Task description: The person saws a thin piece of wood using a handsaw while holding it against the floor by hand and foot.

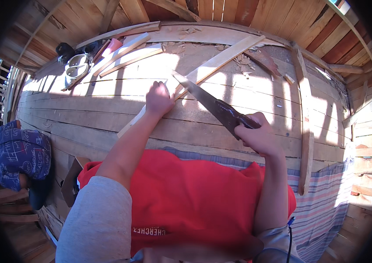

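Handsaw (208,101) angled across board (214,65), our right hand (256,133) with fingers wrapped round its handle (234,115), our left hand (159,98) curled, hold unclear

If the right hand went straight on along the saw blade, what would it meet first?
Most likely the long wooden plank: the handsaw, leading the right hand, crosses it in the picture. Depth is unclear, so I can't confirm contact. The left hand lies beside that line.
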Available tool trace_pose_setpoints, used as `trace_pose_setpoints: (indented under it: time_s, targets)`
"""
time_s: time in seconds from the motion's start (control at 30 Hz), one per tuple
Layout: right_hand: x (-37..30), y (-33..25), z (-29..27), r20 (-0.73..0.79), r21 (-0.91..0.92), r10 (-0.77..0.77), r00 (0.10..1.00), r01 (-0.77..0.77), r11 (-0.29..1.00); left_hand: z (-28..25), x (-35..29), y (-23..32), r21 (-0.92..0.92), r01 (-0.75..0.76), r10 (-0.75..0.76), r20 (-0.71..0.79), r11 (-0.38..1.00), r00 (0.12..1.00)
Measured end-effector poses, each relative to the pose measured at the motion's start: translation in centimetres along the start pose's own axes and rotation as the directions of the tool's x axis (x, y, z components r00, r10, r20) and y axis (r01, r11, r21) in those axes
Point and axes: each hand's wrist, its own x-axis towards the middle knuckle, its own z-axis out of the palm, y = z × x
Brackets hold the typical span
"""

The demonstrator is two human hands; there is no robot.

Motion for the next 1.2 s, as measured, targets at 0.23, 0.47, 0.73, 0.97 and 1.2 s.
trace_pose_setpoints:
  time_s: [0.23, 0.47, 0.73, 0.97, 1.2]
  targets:
    - [3.0, 0.0, 3.9, 0.047, -0.067, -0.149, 0.988, 0.152, 0.986, 0.7, -0.2, -0.1, -0.059, 0.054, -0.053, 0.01, 0.997, 0.999]
    - [-1.5, -1.4, 1.2, -0.006, -0.044, -0.021, 1.0, 0.021, 0.999, 0.1, -0.8, -0.5, -0.006, -0.021, 0.02, -0.045, 1.0, 0.999]
    - [3.5, 1.1, 5.0, 0.056, -0.051, -0.127, 0.99, 0.13, 0.99, 0.6, 0.0, -0.2, -0.153, 0.028, -0.031, -0.018, 0.988, 0.999]
    - [-1.2, 1.7, 0.2, 0.114, -0.06, -0.148, 0.982, 0.155, 0.986, -0.7, -0.5, -0.4, -0.168, 0.119, -0.115, 0.031, 0.979, 0.993]
    - [4.1, 2.2, 4.1, 0.019, -0.018, -0.153, 0.988, 0.153, 0.988, 0.2, 0.8, -0.3, -0.213, 0.141, -0.13, 0.065, 0.967, 0.989]
